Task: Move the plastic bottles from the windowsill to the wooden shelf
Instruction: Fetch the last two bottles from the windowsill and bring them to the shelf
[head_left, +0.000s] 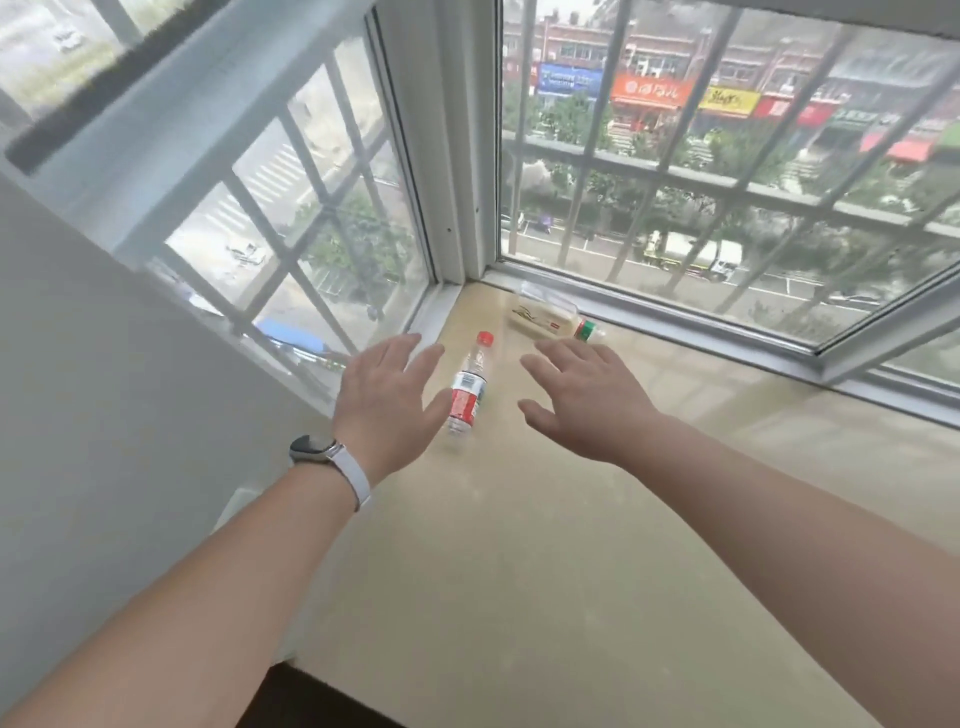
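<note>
Flanking the windowsill's (519, 545) red-capped bottle (469, 388), left hand (387, 402) and right hand (584, 402) hover.

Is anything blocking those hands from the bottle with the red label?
Nothing visible does. The red-label bottle lies on the windowsill between the open left hand and right hand. The wooden shelf is not in view.

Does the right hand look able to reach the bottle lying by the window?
Probably yes. The right hand is open just short of the far bottle, and the sill between them is bare.
</note>
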